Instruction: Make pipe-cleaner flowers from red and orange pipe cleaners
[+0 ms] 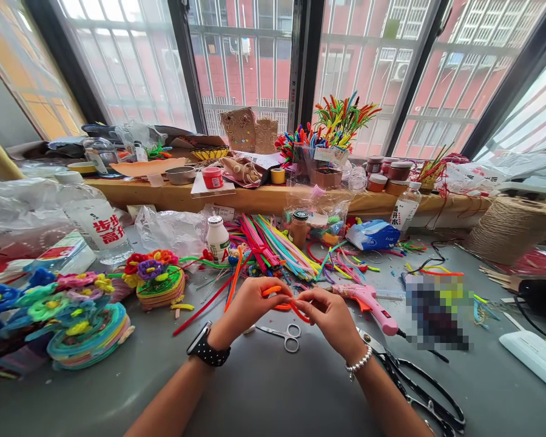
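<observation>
Both my hands meet over the middle of the table, working on an orange pipe cleaner [282, 308]. My left hand [256, 301] pinches it, and a bent loop of it shows above the fingers. My right hand [330, 315] is closed on the same pipe cleaner, its fingertips close to the left ones. Below the hands lie small silver scissors [292, 337]. A pink glue gun [368, 301] rests just right of my right hand. Large black-handled scissors [412, 382] lie beside my right forearm. A red pipe cleaner [200, 311] extends to the left of my left hand.
Pipe-cleaner flowers on coiled bases [88, 334] stand at the left. A bundle of loose coloured pipe cleaners [282, 246] lies behind my hands. A white bottle [217, 240], a brown jar [299, 229], a tissue pack [373, 234] and a twine spool [512, 227] line the back.
</observation>
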Available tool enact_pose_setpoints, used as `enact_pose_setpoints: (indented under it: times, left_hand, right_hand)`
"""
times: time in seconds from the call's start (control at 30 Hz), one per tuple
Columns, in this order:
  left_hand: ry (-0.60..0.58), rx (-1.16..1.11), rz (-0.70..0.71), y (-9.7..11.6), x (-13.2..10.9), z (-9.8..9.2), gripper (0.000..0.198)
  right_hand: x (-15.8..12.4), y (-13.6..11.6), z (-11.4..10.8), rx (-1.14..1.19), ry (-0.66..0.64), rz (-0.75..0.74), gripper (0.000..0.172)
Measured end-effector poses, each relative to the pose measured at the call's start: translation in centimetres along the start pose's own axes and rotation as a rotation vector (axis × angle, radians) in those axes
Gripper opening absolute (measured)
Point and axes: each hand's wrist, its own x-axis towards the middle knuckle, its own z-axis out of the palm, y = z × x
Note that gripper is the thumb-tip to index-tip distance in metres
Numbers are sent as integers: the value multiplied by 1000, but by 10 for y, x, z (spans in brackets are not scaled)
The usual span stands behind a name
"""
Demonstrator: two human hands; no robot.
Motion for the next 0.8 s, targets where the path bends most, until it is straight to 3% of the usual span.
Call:
enact_pose_setpoints:
  times: [0.3,0.47,0.63,0.8]
  left_hand:
    - [-6,-31,-27,-1,-1,1,13]
    - [80,-6,-65,-3,2,-1,15]
    - [145,-98,-179,-3,4,-6,19]
    - [170,-204,-264,0,5,-7,22]
  right_hand:
    - [1,1,0,-65,-38,13,17]
    - [1,1,1,-224,50,-138,16]
    - [1,5,3,-494,88,-320,35]
    - [1,11,1,-713,141,-384,28]
